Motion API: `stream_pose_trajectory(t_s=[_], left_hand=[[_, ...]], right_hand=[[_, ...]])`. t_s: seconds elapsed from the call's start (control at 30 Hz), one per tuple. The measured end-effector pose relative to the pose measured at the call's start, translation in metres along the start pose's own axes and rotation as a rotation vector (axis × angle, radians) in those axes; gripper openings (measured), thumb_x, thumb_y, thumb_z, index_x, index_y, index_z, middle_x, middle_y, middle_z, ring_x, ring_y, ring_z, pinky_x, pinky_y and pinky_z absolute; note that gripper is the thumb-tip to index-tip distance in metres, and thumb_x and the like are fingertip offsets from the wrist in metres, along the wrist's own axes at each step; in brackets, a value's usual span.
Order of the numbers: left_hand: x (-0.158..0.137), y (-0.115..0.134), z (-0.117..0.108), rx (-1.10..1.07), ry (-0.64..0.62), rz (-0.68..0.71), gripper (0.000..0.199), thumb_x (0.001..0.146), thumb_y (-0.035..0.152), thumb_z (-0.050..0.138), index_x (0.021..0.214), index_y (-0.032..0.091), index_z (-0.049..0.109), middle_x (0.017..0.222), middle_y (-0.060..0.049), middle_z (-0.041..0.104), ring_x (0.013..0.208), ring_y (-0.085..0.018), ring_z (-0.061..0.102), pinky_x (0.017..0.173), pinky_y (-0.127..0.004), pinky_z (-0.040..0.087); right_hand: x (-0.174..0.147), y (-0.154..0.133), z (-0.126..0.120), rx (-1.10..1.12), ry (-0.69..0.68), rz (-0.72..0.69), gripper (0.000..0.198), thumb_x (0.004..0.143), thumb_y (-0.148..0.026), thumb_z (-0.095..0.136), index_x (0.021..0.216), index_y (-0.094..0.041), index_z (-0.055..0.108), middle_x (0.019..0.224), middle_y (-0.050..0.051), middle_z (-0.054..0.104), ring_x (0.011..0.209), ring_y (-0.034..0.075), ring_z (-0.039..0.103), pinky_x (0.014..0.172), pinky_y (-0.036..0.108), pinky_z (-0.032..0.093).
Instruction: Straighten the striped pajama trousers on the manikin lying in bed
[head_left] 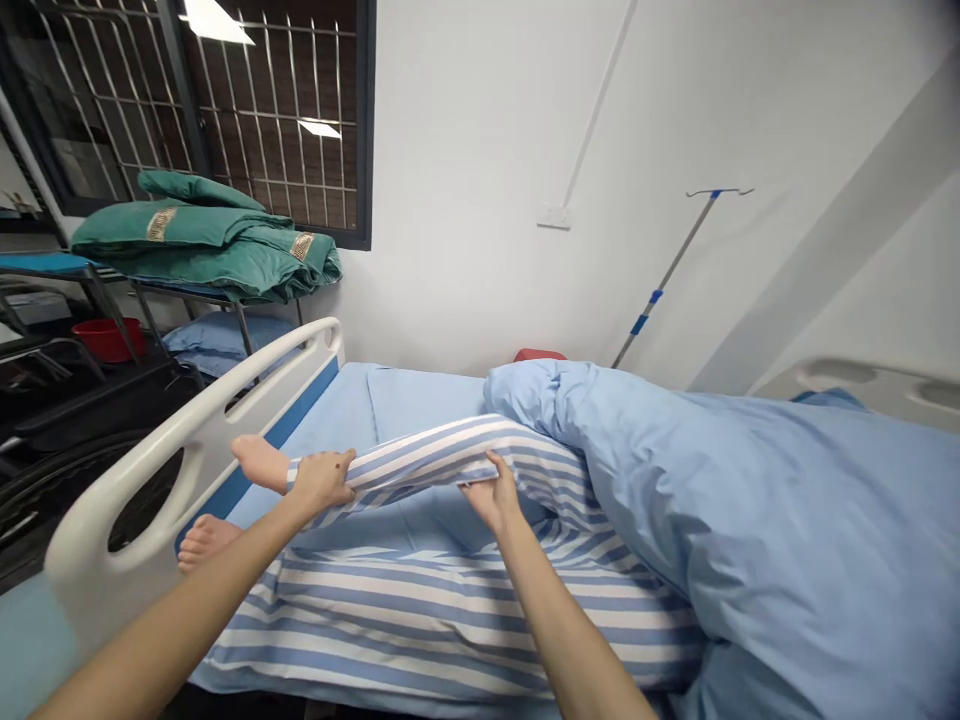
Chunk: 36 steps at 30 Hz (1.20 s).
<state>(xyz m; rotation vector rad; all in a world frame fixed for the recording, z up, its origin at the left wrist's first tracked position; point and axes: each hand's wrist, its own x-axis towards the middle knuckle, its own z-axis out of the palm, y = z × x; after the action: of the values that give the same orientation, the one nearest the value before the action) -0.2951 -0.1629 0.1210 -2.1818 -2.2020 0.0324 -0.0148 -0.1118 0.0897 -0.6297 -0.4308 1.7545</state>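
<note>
A bent leg in blue-and-white striped trousers is raised off the bed, its bare foot pointing left. My left hand is wrapped over the shin just above the ankle. Under the calf near the knee, my right hand cups the leg with the thumb up along its side; the fingertips are partly hidden beneath it. The other striped leg lies flat on the bed nearer to me, and its bare foot sits by the footboard. A light blue quilt covers the body above the thighs.
The cream footboard rises at the left end of the bed. Light blue sheet shows beyond the legs. Folded green bedding is piled on a chair under the barred window. An IV pole leans into view behind the bed.
</note>
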Motion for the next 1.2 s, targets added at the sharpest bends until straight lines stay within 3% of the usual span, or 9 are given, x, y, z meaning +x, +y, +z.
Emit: stream_pose_trajectory(t_s=[0.2,0.3,0.4,0.5,0.67,0.8,0.97,1.07,1.2], left_hand=[[0.020,0.083,0.050,-0.247,0.024,-0.098,0.046,0.066,0.042,0.054,0.109,0.027,0.047,0.101,-0.007,0.064,0.094,-0.025,0.059,0.075,-0.033,0.041],[0.024,0.113,0.071,-0.316,0.012,-0.149,0.044,0.066,0.041,0.053,0.107,0.026,0.046,0.098,-0.006,0.065,0.091,-0.025,0.059,0.072,-0.032,0.041],[0.025,0.118,0.081,-0.333,0.004,-0.144,0.041,0.067,0.040,0.052,0.105,0.027,0.046,0.096,-0.005,0.065,0.089,-0.024,0.060,0.069,-0.031,0.041],[0.026,0.108,0.078,-0.310,-0.027,-0.121,0.041,0.067,0.040,0.053,0.105,0.027,0.046,0.094,-0.005,0.065,0.089,-0.025,0.060,0.069,-0.031,0.041],[0.031,0.079,0.051,-0.226,-0.028,-0.058,0.047,0.065,0.039,0.055,0.109,0.026,0.045,0.101,-0.007,0.064,0.091,-0.026,0.059,0.072,-0.033,0.041],[0.038,0.043,0.025,-0.118,0.001,-0.013,0.044,0.065,0.039,0.055,0.106,0.025,0.047,0.100,-0.009,0.064,0.091,-0.028,0.059,0.073,-0.036,0.040],[0.051,-0.010,0.002,0.056,0.053,0.038,0.041,0.063,0.035,0.054,0.101,0.022,0.050,0.097,-0.012,0.064,0.093,-0.031,0.057,0.079,-0.041,0.037],[0.055,-0.035,0.003,0.105,0.051,0.037,0.042,0.062,0.035,0.056,0.101,0.021,0.051,0.100,-0.013,0.064,0.099,-0.031,0.054,0.085,-0.043,0.033],[0.053,-0.053,0.026,0.133,-0.014,0.035,0.044,0.061,0.036,0.058,0.103,0.023,0.051,0.104,-0.012,0.063,0.102,-0.030,0.051,0.089,-0.042,0.029]], right_hand=[[0.001,-0.071,0.010,-0.058,0.039,-0.121,0.018,0.064,-0.024,0.060,0.081,-0.023,0.058,0.075,-0.004,0.067,0.069,0.013,0.059,0.061,0.026,0.047],[0.000,-0.082,0.008,-0.132,0.087,-0.185,0.018,0.065,-0.027,0.062,0.082,-0.023,0.059,0.076,-0.005,0.067,0.070,0.013,0.059,0.061,0.026,0.047],[0.001,-0.079,0.006,-0.153,0.091,-0.211,0.017,0.066,-0.028,0.063,0.082,-0.024,0.059,0.080,-0.005,0.067,0.073,0.013,0.059,0.061,0.025,0.046],[0.002,-0.074,0.005,-0.137,0.083,-0.205,0.018,0.066,-0.028,0.063,0.083,-0.024,0.059,0.082,-0.005,0.067,0.075,0.013,0.059,0.060,0.024,0.046],[0.006,-0.067,0.007,-0.109,0.073,-0.175,0.019,0.066,-0.029,0.064,0.084,-0.025,0.058,0.082,-0.005,0.067,0.078,0.015,0.059,0.063,0.027,0.048],[0.010,-0.052,0.011,-0.041,0.037,-0.114,0.020,0.066,-0.032,0.063,0.085,-0.026,0.058,0.083,-0.003,0.067,0.083,0.016,0.060,0.066,0.030,0.049],[0.023,-0.015,0.006,0.040,0.076,-0.008,0.032,0.068,-0.051,0.059,0.089,-0.026,0.058,0.090,0.001,0.067,0.088,0.021,0.060,0.069,0.036,0.050],[0.034,0.012,-0.005,0.071,0.125,0.058,0.037,0.066,-0.055,0.059,0.089,-0.026,0.059,0.087,0.003,0.067,0.083,0.021,0.061,0.069,0.038,0.050],[0.046,0.045,-0.027,0.052,0.144,0.091,0.034,0.066,-0.055,0.058,0.086,-0.026,0.057,0.081,0.001,0.067,0.076,0.019,0.061,0.069,0.036,0.050]])
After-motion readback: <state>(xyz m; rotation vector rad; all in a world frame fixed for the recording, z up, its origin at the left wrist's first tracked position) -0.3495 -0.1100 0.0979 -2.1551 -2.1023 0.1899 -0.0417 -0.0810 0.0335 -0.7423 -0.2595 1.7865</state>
